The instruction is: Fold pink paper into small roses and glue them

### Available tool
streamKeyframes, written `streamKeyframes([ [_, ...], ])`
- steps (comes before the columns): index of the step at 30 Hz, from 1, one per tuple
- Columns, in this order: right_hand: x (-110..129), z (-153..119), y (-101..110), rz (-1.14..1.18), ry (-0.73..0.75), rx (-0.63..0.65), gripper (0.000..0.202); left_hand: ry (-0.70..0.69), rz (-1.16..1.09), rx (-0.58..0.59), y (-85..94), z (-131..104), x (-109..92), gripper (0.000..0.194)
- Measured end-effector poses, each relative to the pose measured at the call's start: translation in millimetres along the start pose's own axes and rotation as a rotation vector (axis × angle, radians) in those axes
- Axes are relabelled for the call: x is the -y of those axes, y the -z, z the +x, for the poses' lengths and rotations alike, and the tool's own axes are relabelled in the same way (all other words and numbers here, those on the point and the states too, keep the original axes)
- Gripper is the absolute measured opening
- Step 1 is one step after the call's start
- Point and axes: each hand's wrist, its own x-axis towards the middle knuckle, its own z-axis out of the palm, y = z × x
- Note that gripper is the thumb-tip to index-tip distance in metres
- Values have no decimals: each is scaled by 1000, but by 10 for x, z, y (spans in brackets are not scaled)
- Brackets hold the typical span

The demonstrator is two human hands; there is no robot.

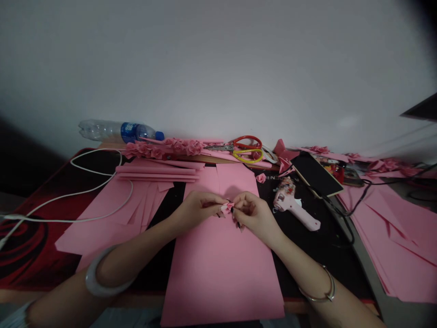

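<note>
Between my two hands is a small pink folded paper flower, held above a large pink paper sheet. My left hand pinches the flower's left side between thumb and fingers. On its right side, my right hand also grips it, fingers curled. Part of the flower is hidden by the fingertips. A pink glue gun lies on the dark mat to the right of my right hand. Another small pink paper rose rests beyond that hand.
Scissors with red and yellow handles, paper roses and a plastic bottle line the back. Rolled paper and a white cable lie left. A black phone-like slab, black cables and paper sheets are right.
</note>
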Motion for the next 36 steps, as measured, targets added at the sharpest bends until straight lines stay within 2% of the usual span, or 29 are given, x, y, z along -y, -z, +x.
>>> streamKeyframes([
  [11,0,-14,10,-107,55,14,10,7,41,-6,4,6,-9,20],
  [18,2,-6,14,-217,169,-54,8,-2,47,-1,0,-2,-19,22],
  [36,-3,-14,3,-262,185,-81,8,-8,43,-16,-3,-7,-15,22],
])
